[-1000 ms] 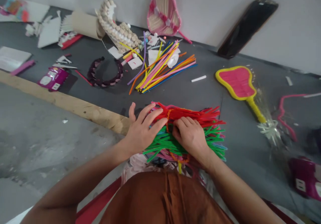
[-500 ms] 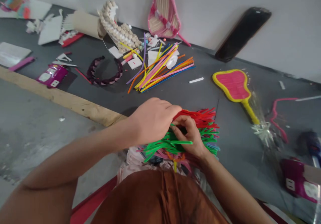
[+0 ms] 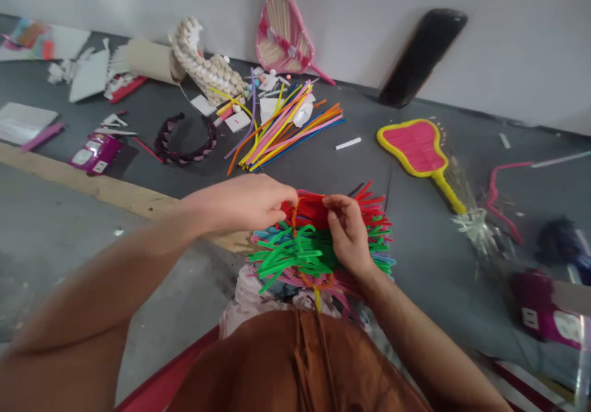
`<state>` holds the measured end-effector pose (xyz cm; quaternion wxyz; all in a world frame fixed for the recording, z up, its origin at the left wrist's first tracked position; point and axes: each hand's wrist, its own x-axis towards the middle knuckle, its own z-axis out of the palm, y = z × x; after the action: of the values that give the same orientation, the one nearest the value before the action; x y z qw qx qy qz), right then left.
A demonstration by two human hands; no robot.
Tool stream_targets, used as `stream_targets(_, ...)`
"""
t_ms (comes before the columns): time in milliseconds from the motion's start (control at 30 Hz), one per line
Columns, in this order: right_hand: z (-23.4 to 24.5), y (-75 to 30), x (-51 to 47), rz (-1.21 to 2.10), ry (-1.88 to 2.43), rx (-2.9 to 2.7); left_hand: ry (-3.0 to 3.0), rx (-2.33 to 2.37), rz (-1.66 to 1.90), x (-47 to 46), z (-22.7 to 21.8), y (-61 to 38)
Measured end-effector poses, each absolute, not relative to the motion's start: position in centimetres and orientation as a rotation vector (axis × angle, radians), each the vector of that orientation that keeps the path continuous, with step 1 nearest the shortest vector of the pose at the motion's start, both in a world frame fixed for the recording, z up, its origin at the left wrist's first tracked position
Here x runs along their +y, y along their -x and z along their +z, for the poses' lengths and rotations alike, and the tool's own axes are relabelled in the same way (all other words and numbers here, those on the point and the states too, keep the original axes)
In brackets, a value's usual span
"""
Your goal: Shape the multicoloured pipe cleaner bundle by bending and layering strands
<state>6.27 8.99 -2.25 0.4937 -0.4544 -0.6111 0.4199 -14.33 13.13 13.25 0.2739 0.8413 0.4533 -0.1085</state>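
Observation:
Bundles of pipe cleaners lie in front of me at the table's near edge. The red pipe cleaners (image 3: pixel 314 210) are at the far side, with an orange pipe cleaner (image 3: pixel 294 217) around them. The green pipe cleaners (image 3: pixel 295 252) lie nearer me, their left ends bent and spread. My left hand (image 3: pixel 258 204) is closed in a pinch at the left end of the red bundle, beside the orange one. My right hand (image 3: pixel 349 233), fingers curled, grips the right part of the red bundle; its palm side covers some of the green ones.
Loose coloured pipe cleaners (image 3: pixel 286 132) lie beyond my hands, near a dark braided headband (image 3: pixel 184 147). A pink and yellow fan-shaped piece (image 3: pixel 415 147) rests at the right. A black phone (image 3: pixel 422 58) and a pink-rimmed fan (image 3: pixel 284 33) lean on the wall. A purple stapler-like object (image 3: pixel 96 152) sits left.
My left hand has moved left, apart from my right hand, to the red bundle's left end. My right hand has shifted from the green pipe cleaners to the red ones. The view has shifted slightly.

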Motion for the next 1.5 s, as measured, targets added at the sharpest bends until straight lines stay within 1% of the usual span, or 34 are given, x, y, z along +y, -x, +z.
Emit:
stream_targets(67,-2.4,-6.3,9.0,0.966,1.122,-1.573,-2.547,1.403,-0.203,11.0,14.3,13.7)
stream_targets(133,-2.4,-6.3,9.1,0.936,1.122,-1.582,-2.754,1.363,-0.089,9.0,14.4,11.9)
stream_targets(200,-2.3,-6.4,9.2,0.929,1.121,-1.52,-2.797,1.268,-0.181,7.8,13.3,9.7)
stream_targets(267,-2.3,-6.5,9.4,0.928,1.132,-1.455,-2.652,1.372,-0.442,7.9,11.6,8.3)
stream_targets(333,-2.5,-6.6,9.6,0.924,1.138,-1.442,-2.514,1.36,-0.573,8.7,9.9,8.1)
stream_targets(500,-2.9,-6.6,9.7,0.841,1.139,-1.557,-2.501,1.328,-0.624,10.1,8.0,11.6)
stream_targets(633,-2.6,-6.4,9.6,0.806,1.116,-1.601,-2.66,1.279,-0.562,10.3,8.6,15.8)
stream_targets(733,-2.4,-6.3,9.6,0.769,1.104,-1.664,-2.718,1.398,-0.514,9.2,10.9,17.8)
stream_targets(800,-2.4,-6.3,9.6,0.748,1.105,-1.693,-2.763,1.553,-0.376,7.0,12.9,16.8)
stream_targets(833,-2.4,-6.3,9.6,0.744,1.107,-1.699,-2.798,1.727,-0.093,5.5,13.8,15.4)
stream_targets(867,-2.5,-6.4,9.7,0.749,1.111,-1.694,-2.865,1.683,0.214,4.0,14.4,13.3)
stream_targets(933,-2.6,-6.5,9.7,0.781,1.126,-1.649,-2.875,1.403,0.552,1.4,14.4,8.1)
stream_targets(1033,-2.9,-6.6,9.5,0.877,1.151,-1.444,-2.778,0.951,0.639,0.7,11.2,0.8)
stream_targets(1100,-3.0,-6.5,9.3,0.942,1.141,-1.29,-2.704,1.18,0.64,2.0,7.6,-1.2)
stream_targets(1133,-3.1,-6.6,9.3,0.969,1.129,-1.242,-2.683,1.316,0.572,2.7,5.8,-1.2)
stream_targets(1200,-3.2,-6.6,9.3,0.996,1.106,-1.209,-2.592,1.596,0.426,3.7,2.6,0.3)
stream_targets(1267,-3.2,-6.6,9.6,0.971,1.1,-1.234,-2.53,1.758,0.282,3.8,0.5,2.9)
stream_targets(1367,-3.3,-6.6,9.9,0.876,1.108,-1.304,-2.486,1.863,0.141,3.1,-0.8,6.4)
stream_targets(1500,-3.4,-6.5,9.9,0.816,1.125,-1.362,-2.425,1.941,0.134,2.5,-0.9,8.1)
